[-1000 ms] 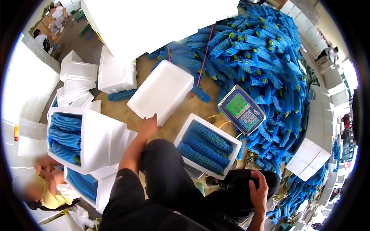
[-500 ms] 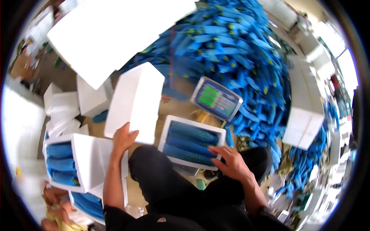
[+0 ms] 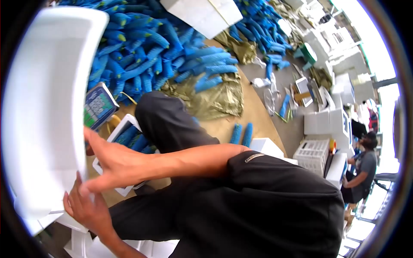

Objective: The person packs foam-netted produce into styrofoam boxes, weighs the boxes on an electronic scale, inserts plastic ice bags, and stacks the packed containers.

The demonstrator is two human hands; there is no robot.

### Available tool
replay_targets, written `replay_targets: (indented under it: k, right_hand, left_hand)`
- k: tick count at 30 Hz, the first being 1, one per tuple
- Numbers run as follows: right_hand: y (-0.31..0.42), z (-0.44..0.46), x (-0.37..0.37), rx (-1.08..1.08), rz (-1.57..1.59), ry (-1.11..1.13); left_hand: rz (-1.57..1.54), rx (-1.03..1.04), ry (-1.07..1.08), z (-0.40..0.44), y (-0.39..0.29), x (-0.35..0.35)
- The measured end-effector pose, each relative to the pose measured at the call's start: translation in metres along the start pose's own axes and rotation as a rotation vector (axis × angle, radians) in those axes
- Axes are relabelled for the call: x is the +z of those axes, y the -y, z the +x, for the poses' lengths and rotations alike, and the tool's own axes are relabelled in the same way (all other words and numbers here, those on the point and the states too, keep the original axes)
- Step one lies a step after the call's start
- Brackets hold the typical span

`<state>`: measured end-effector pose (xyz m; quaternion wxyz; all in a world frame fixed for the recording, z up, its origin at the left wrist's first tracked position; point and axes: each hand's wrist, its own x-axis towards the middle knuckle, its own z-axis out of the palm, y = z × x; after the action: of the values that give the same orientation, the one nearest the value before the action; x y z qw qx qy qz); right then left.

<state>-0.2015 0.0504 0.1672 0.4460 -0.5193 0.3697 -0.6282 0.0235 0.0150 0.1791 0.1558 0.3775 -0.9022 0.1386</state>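
Observation:
A large white foam box (image 3: 51, 107) fills the left side, raised close to the camera. My right hand (image 3: 116, 165) reaches across to its right edge, with the fingers partly hidden at the rim. Below it, my left hand (image 3: 88, 208) has its fingers against the box's lower right edge. Behind the hands, a smaller foam box (image 3: 123, 191) holds blue-netted vegetables (image 3: 129, 136), partly covered by my right hand and leg. The scale display (image 3: 101, 106) shows just right of the raised box.
A heap of blue-netted vegetables (image 3: 146, 47) lies at the top, beside olive sheeting (image 3: 215, 96). Two netted pieces (image 3: 241, 134) lie near my leg. At right are a white crate (image 3: 312, 155), stacked foam boxes (image 3: 322, 124) and a person (image 3: 363, 170). Another white box (image 3: 206, 17) is at top.
The view has swung to the right. The white box is now raised close at left. My right hand has left the filled box and crossed over to the raised one, beside my left hand.

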Motion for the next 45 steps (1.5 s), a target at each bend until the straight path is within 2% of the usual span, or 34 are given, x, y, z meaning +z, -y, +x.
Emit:
replay_targets:
  k: [1,2,4,5,8,10,12,15,16,17,18,19,21,22,23,25,28,30,32,33,34,35,36,37,38,40,42,44,45]
  right_hand:
    - [0.012,-0.004,-0.011,0.087,0.088,-0.088]
    - [0.02,-0.006,-0.023,0.169,0.179,-0.166]
    - [0.008,-0.007,-0.049,0.124,0.138,-0.391]
    - [0.005,-0.009,-0.068,0.177,0.176,-0.443]
    - [0.013,-0.026,-0.117,0.288,-0.049,-0.563]
    - [0.011,-0.041,-0.145,0.344,-0.063,-0.652]
    - [0.007,-0.061,-0.17,0.401,0.084,-0.733]
    - [-0.004,-0.09,-0.2,0.367,0.181,-0.98]
    - [-0.008,-0.098,-0.214,0.369,0.201,-1.065]
    - [-0.023,-0.119,-0.238,0.395,0.154,-1.058]
    - [-0.038,-0.134,-0.26,0.543,0.117,-1.217]
    - [-0.069,-0.163,-0.288,0.496,0.241,-1.245]
    - [-0.118,-0.239,-0.334,0.59,0.154,-1.256]
    - [-0.117,-0.256,-0.326,0.667,0.029,-1.39]
    - [-0.14,-0.304,-0.345,0.717,0.03,-1.32]
    - [-0.168,-0.358,-0.345,0.803,0.073,-1.463]
    - [-0.199,-0.429,-0.342,1.046,0.196,-1.429]
    - [-0.185,-0.436,-0.332,1.296,0.178,-1.295]
    - [-0.177,-0.429,-0.331,1.363,-0.186,-1.37]
    - [-0.166,-0.427,-0.345,1.396,-0.28,-1.284]
    - [-0.157,-0.424,-0.358,1.112,-0.257,-1.251]
    - [-0.152,-0.42,-0.393,0.955,-0.423,-1.136]
    - [-0.103,-0.341,-0.353,0.807,-0.712,-1.041]
    - [-0.111,-0.33,-0.396,0.575,-0.889,-0.978]
    - [-0.065,-0.246,-0.333,0.422,-0.825,-0.871]
    - [-0.017,-0.141,-0.279,0.308,-0.858,-0.534]
    - [-0.008,-0.06,-0.193,0.221,-0.816,-0.347]
    - [-0.024,-0.013,-0.102,0.419,-0.742,-0.223]
    - [-0.08,-0.023,-0.118,0.477,-0.737,-0.244]
  left_hand:
    - [0.043,0.074,-0.064,0.015,-0.017,0.003]
    - [0.001,0.093,-0.028,0.027,-0.029,0.003]
    - [-0.071,0.179,-0.003,0.056,-0.06,0.003]
    - [-0.118,0.228,-0.002,0.066,-0.074,0.006]
    - [-0.226,0.345,0.009,0.092,-0.116,0.017]
    - [-0.225,0.419,0.032,0.106,-0.139,0.027]
    - [-0.184,0.533,0.005,0.116,-0.154,0.029]
    - [-0.495,0.662,-0.041,0.115,-0.161,0.016]
    - [-0.554,0.638,-0.102,0.11,-0.154,0.019]
    - [-0.589,0.584,-0.089,0.107,-0.143,0.021]
    - [-0.612,0.522,-0.073,0.103,-0.126,0.022]
    - [-0.684,0.418,0.004,0.098,-0.107,0.027]
    - [-0.729,0.177,0.209,0.076,-0.056,0.053]
    - [-0.749,0.038,0.313,0.063,-0.029,0.066]
    - [-0.867,-0.12,0.379,0.048,-0.004,0.078]
    - [-1.037,-0.382,0.467,0.014,0.044,0.094]
    - [-1.115,-0.677,0.587,-0.033,0.108,0.106]
    - [-1.094,-0.758,0.612,-0.069,0.143,0.123]
    - [-1.121,-0.844,0.634,-0.097,0.159,0.135]
    - [-1.146,-0.889,0.647,-0.11,0.163,0.141]
    - [-1.166,-0.94,0.652,-0.123,0.168,0.147]
    - [-1.157,-0.915,0.672,-0.141,0.17,0.163]
    - [-1.182,-0.919,0.719,-0.153,0.167,0.173]
    - [-1.244,-0.907,0.755,-0.175,0.169,0.198]
    - [-1.243,-0.915,0.804,-0.187,0.163,0.214]
    - [-1.311,-0.942,0.842,-0.198,0.143,0.232]
    - [-1.378,-0.926,0.783,-0.226,0.129,0.291]
    - [-1.564,-0.967,0.678,-0.222,0.102,0.29]
    - [-1.624,-0.969,0.633,-0.213,0.092,0.276]
